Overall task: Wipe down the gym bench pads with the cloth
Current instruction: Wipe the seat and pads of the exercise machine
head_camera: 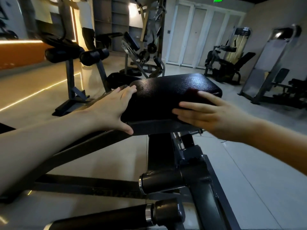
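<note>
A black textured bench pad point(166, 90) sits at the middle of the view on a dark metal frame. My left hand point(108, 108) lies flat against the pad's left end, fingers spread over the top corner and thumb along the lower front edge. My right hand point(212, 115) is blurred and presses flat on a dark red cloth point(195, 93) on the right part of the pad. Only a small patch of the cloth shows beyond my fingers.
The bench's black steel frame point(191, 171) and a foam roller point(99, 218) lie right below me. A roller-pad machine point(66, 53) stands at the left, weight machines point(229, 67) at the right and back. A person point(86, 22) stands far back left. The floor is glossy tile.
</note>
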A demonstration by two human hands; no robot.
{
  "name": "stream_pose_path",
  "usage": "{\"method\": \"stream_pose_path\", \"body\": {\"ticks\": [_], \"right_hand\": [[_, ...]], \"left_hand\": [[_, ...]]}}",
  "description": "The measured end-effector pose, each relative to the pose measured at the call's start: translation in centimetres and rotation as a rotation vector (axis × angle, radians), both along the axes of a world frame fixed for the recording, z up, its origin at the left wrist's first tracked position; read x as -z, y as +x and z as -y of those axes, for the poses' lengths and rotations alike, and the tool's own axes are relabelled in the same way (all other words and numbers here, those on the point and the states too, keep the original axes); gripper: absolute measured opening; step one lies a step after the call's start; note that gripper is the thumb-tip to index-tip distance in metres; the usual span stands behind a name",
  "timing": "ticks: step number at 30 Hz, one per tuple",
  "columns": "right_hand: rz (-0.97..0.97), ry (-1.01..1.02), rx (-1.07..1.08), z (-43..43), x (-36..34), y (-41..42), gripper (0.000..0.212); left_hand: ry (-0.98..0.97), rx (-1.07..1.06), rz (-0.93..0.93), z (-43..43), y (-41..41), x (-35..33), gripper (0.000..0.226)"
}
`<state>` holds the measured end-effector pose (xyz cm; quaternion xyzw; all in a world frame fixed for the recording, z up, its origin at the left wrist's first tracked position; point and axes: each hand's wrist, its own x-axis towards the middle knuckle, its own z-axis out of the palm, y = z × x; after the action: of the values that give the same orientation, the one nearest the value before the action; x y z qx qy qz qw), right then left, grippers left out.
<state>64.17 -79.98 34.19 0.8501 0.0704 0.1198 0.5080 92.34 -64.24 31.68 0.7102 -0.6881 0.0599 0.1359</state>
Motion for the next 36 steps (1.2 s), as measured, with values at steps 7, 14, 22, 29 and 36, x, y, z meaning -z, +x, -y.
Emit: {"method": "stream_pose_path", "body": {"ticks": [7,14,22,29,36], "right_hand": [[-0.033,-0.04,-0.056,-3.1,2.1,8.1,0.051],[0.006,-0.233,0.022,3.3,-1.3,-2.5,0.077],[-0.004,-0.032,-0.149,-3.7,0.4,8.9,0.052],[-0.074,-0.059,-0.021,-3.2,0.8,7.0,0.053],[0.02,-0.122,0.01,-0.1,0.5,0.4,0.06]], "left_hand": [[0.036,-0.024,0.041,-0.6,-0.2,-0.6,0.132],[-0.073,-0.106,0.174,-0.4,-0.7,0.9,0.136],[-0.066,-0.176,0.162,-0.3,-0.6,1.3,0.144],[-0.324,-0.332,0.12,-2.3,-1.1,6.8,0.116],[-0.332,-0.473,0.347,-1.0,-2.5,9.1,0.132]]}}
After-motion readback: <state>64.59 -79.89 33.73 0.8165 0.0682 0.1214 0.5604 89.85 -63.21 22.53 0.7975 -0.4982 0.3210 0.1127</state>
